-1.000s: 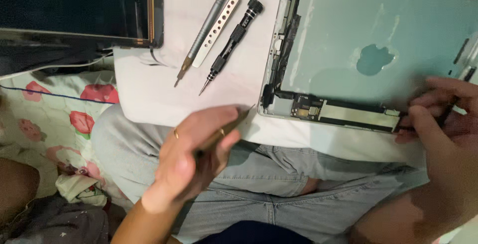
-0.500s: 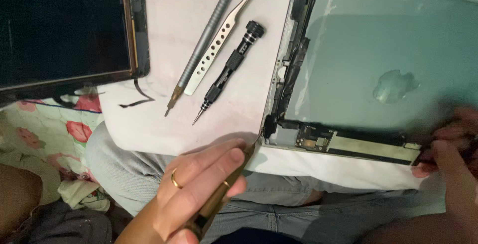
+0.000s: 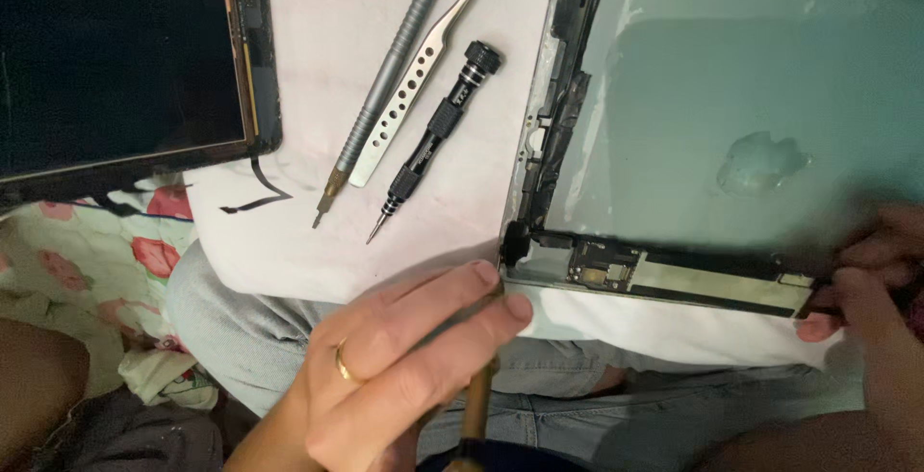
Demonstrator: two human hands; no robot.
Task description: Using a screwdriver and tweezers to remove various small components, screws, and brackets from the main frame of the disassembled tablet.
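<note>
Below, in the head view, a slim tool is gripped by the closed left hand, its tip at the opened tablet shell corner. At three o'clock, the blurred right hand touches the shell's edge; its grip cannot be told. Screwdrivers and tweezers lie at twelve.

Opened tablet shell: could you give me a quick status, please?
Left hand gripping slim brown tool at silver tablet shell corner. Right hand on opposite corner, blurred.

Your left hand sits low in the frame, ringed fingers curled in a closed grip. Your right hand is blurred at the right edge, fingers pinched together.
</note>
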